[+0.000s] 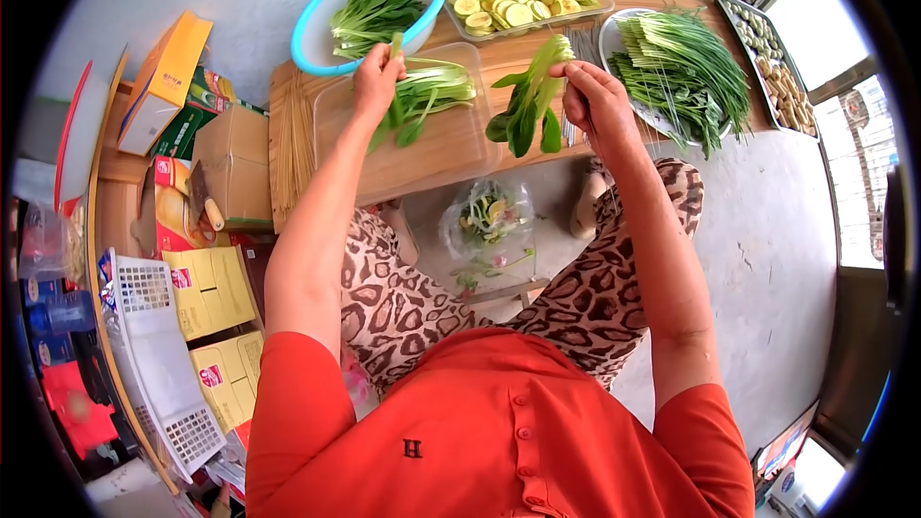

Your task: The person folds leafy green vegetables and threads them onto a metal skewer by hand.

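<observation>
My left hand [377, 83] pinches a single leafy green stalk [395, 113], its pale end standing up above the fingers. Below it, more cut leafy greens [436, 86] lie in a clear plastic tray [403, 177]. My right hand [597, 104] is closed on the pale stem ends of a small bunch of leafy greens [526, 105], whose dark leaves hang down to the left over the table. Thin grey sticks [581, 44] lie on the wooden table behind that hand. Both hands are over the table, apart from each other.
A blue-rimmed bowl [305, 36] of greens, a tub of sliced zucchini [518, 0], a plate of chives [686, 67] and a divided metal tray [729, 14] line the table. Wooden skewers [291, 139] lie left. Below sits a scrap bag [487, 216]; boxes [230, 168] stand left.
</observation>
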`<state>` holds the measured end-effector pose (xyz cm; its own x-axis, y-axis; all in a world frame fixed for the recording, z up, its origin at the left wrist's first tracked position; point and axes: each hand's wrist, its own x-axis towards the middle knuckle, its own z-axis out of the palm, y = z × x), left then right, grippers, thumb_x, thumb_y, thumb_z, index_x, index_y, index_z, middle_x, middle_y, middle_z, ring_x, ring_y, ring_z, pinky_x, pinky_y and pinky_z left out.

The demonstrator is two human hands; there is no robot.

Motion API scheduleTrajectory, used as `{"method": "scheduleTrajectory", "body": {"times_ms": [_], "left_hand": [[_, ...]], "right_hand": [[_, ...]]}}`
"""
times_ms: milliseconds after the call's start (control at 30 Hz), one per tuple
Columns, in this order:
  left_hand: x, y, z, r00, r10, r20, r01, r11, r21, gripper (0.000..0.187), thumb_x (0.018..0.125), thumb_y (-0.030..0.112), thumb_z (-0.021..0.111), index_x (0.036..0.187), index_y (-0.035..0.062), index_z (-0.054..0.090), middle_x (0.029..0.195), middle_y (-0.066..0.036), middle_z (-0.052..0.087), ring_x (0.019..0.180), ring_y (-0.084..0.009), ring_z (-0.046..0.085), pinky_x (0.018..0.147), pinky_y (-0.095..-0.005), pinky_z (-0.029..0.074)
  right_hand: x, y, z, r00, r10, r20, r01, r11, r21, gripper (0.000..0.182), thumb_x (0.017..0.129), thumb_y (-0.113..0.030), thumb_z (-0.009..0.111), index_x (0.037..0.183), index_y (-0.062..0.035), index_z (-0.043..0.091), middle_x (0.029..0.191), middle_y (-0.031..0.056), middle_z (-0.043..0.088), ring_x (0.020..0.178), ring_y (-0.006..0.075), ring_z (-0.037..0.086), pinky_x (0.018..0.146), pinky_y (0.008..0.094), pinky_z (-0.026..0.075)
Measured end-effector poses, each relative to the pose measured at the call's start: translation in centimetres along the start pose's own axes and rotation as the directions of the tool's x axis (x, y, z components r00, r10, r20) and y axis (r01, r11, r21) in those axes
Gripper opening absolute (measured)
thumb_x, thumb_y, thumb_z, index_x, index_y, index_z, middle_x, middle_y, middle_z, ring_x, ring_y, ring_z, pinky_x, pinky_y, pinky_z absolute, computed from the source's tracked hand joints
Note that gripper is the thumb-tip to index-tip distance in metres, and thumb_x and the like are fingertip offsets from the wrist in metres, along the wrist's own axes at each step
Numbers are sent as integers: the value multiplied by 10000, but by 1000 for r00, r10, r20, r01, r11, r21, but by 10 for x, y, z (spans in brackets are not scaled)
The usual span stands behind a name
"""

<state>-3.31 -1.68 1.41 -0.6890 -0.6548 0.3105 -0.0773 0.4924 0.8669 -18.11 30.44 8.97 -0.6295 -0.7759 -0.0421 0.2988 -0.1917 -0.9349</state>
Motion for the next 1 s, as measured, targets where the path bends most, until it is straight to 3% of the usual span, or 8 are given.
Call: {"method": "scheduleTrajectory", "body": {"times_ms": [200, 267, 400, 433, 533, 700, 800, 1000], "left_hand": [[-15, 76, -38, 982, -149, -115, 101, 933, -346, 181, 926, 133, 556, 1031, 4, 629, 750, -3, 577, 577, -70, 518, 510, -215, 425], [-30, 90, -44, 971, -237, -32, 182, 819, -544, 209, 935, 135, 555, 1073, -3, 629, 751, -3, 564, 582, -73, 505, 501, -211, 415], [-64, 91, -44, 963, -247, 109, 256, 708, -658, 183, 923, 146, 587, 1049, 13, 573, 776, -28, 570, 630, -108, 550, 543, -232, 470], [-74, 97, -42, 960, -256, 113, 271, 748, -606, 132, 920, 130, 587, 1002, 33, 552, 784, -31, 577, 657, -114, 568, 558, -238, 482], [-96, 89, -28, 925, -351, 145, 343, 608, -716, 136, 899, 85, 595, 1007, 25, 538, 835, -43, 591, 648, -137, 589, 554, -263, 508], [-123, 83, -6, 907, -385, 170, 368, 530, -764, 136, 901, 112, 605, 998, 40, 541, 814, -29, 576, 607, -131, 577, 515, -258, 488], [-131, 86, -2, 903, -383, 197, 394, 550, -737, 171, 905, 148, 619, 1022, 51, 541, 809, -18, 561, 645, -126, 578, 530, -256, 471], [-136, 82, 2, 912, -396, 106, 346, 606, -716, 174, 891, 157, 645, 1008, 48, 575, 814, -10, 583, 643, -117, 584, 557, -260, 491]], "right_hand": [[-8, 0, 8, 1000, -5, -5, 4, 999, -33, 232, 981, -157, 452, 1003, 16, 604, 527, -33, 396, 422, 50, 299, 400, 205, 219], [-19, -5, 11, 1000, -11, 28, 13, 998, -62, 231, 970, -170, 467, 996, 12, 607, 520, -31, 399, 421, 52, 307, 396, 208, 215], [-58, -8, 34, 995, 62, 81, -53, 993, -106, 238, 971, -196, 457, 980, -13, 609, 496, -33, 400, 402, 52, 308, 386, 208, 219], [-68, -8, 37, 988, 104, 111, -92, 990, -104, 243, 974, -202, 452, 974, -19, 612, 489, -34, 401, 397, 52, 306, 384, 206, 222], [-86, 13, 45, 966, 204, 158, -185, 974, -128, 253, 980, -217, 452, 968, -29, 622, 481, -34, 410, 382, 54, 300, 374, 205, 216], [-93, 31, 60, 937, 278, 212, -252, 958, -140, 258, 984, -218, 443, 976, -38, 628, 484, -39, 399, 391, 48, 295, 380, 207, 208], [-90, 33, 72, 931, 302, 204, -272, 948, -162, 256, 984, -220, 446, 979, -39, 626, 485, -39, 397, 397, 46, 297, 388, 206, 212], [-81, 47, 85, 911, 329, 248, -299, 942, -151, 253, 981, -213, 451, 980, -27, 623, 486, -38, 394, 397, 50, 297, 397, 209, 216]]}}
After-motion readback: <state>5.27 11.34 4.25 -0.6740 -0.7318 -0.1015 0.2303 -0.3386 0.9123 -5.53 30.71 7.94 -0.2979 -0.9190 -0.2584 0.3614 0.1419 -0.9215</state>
